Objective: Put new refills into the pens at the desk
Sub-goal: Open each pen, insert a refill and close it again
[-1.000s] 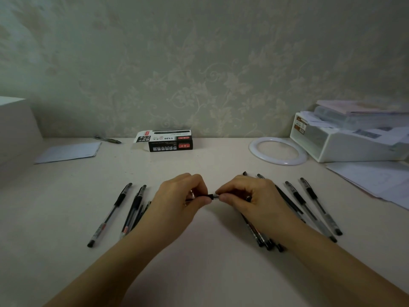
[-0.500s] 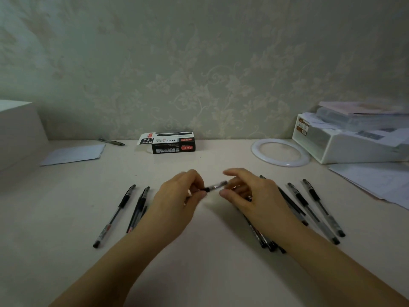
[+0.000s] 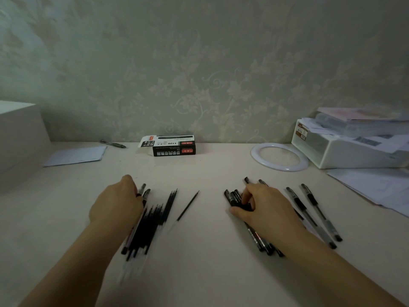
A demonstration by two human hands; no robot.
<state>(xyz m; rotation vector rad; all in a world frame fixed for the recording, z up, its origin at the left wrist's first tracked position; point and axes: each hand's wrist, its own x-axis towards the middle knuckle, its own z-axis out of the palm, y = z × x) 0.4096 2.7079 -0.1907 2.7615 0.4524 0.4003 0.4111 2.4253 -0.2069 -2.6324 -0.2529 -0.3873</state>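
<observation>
Head view, read left to right. Left hand [image 3: 116,203] lies palm-down over the near-left group of pens [image 3: 145,191]; its fingers are hidden from this angle, so whether they hold anything cannot be told. Just beside it, a bundle of refills [image 3: 150,224] lies loose on the bench [image 3: 205,273], somewhat blurred. One single refill [image 3: 188,206] lies apart, between the two hands, touched by neither. Right hand [image 3: 263,209] rests on the dark cluster of pens [image 3: 234,197], fingers curled round one or more of them. Two further pens [image 3: 309,213] lie just right of that hand.

Judgement: the step in hand appears to be selection, a pen on the right and a refill on the left. The next move calls for lifting one pen clear of the cluster and opening its barrel.

Room: the middle of the bench between the hands and toward the refill box [image 3: 174,145] is bare. Papers [image 3: 376,187] crowd the right side; the near edge lies out of view.
</observation>
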